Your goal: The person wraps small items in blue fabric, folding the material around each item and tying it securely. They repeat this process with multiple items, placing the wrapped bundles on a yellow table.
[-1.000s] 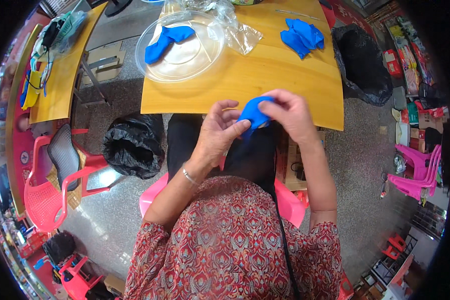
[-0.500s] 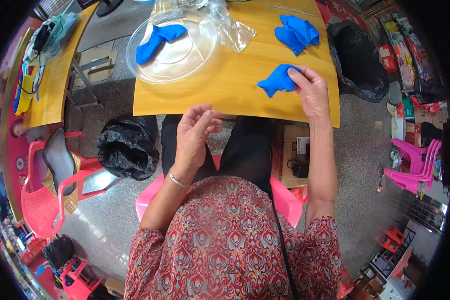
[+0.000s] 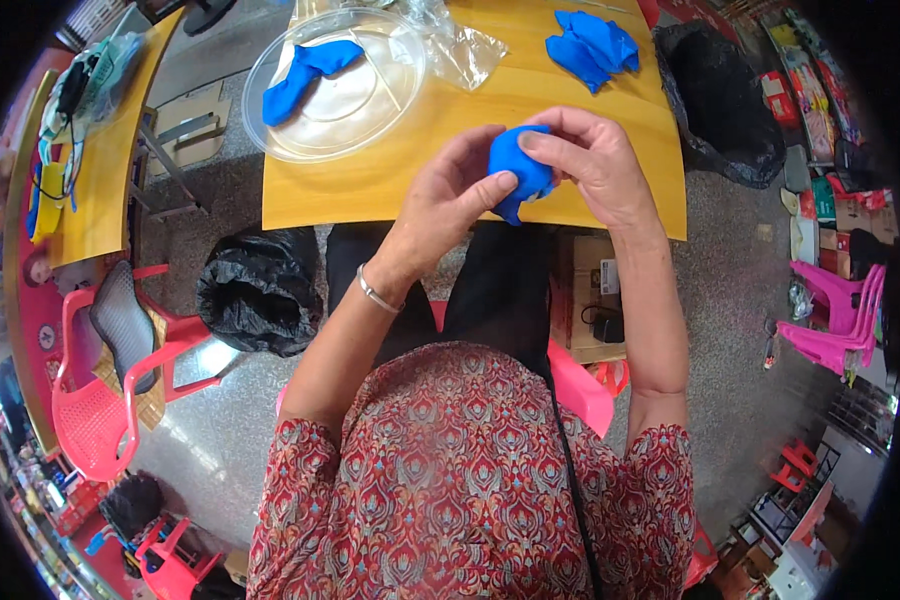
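A small blue fabric piece (image 3: 515,165) is held between my two hands above the near edge of the yellow table (image 3: 350,195). My left hand (image 3: 460,185) pinches its left side with the thumb in front. On its upper right side, my right hand (image 3: 585,165) grips it between thumb and fingers. A bit of something pale shows at its lower right edge. Several similar blue pieces lie in a pile (image 3: 592,50) at the far right of the table. Another blue piece, bent in shape (image 3: 305,78), rests in a clear round plastic tray (image 3: 335,140) at the left.
Crumpled clear plastic bags (image 3: 465,55) lie beyond the tray. Black bags stand open on the floor, one left of my legs (image 3: 260,290), one right of the table (image 3: 720,100). A red chair (image 3: 95,420) is at left, pink stools (image 3: 835,310) at right.
My left hand has risen to the right and taken hold of the blue piece. My right hand has brought it leftward to meet it.
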Motion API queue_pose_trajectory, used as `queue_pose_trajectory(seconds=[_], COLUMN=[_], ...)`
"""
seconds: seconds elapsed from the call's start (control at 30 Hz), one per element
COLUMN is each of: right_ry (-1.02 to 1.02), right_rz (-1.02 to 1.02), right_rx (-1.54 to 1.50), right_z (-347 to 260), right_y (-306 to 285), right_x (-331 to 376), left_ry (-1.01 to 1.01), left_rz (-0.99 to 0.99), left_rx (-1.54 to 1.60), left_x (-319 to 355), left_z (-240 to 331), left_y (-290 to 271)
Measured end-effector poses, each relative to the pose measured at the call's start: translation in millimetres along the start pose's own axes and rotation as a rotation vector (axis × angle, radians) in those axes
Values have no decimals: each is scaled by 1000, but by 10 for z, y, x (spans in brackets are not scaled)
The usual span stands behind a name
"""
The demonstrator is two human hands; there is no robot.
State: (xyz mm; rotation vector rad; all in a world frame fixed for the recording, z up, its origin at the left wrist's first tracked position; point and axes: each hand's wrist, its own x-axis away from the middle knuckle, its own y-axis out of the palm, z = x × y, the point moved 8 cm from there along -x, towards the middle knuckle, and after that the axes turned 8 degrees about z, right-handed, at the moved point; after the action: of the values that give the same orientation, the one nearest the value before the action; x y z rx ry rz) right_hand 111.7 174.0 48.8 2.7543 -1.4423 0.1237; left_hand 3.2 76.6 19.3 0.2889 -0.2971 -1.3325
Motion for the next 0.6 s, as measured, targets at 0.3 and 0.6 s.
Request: queue_pose_trajectory(seconds=[0.3,0.6], right_ry=[-32,-695], right_rz=[191,284], right_rx=[-72,475], right_z=[-10,-469], right_y=[-4,254], right_x=[95,861], left_ry=[-368,-261], left_rz=[42,151], left_rx=[542,539], left_x=[263,383], left_z=[-192,-65], left_y=[-30,-55])
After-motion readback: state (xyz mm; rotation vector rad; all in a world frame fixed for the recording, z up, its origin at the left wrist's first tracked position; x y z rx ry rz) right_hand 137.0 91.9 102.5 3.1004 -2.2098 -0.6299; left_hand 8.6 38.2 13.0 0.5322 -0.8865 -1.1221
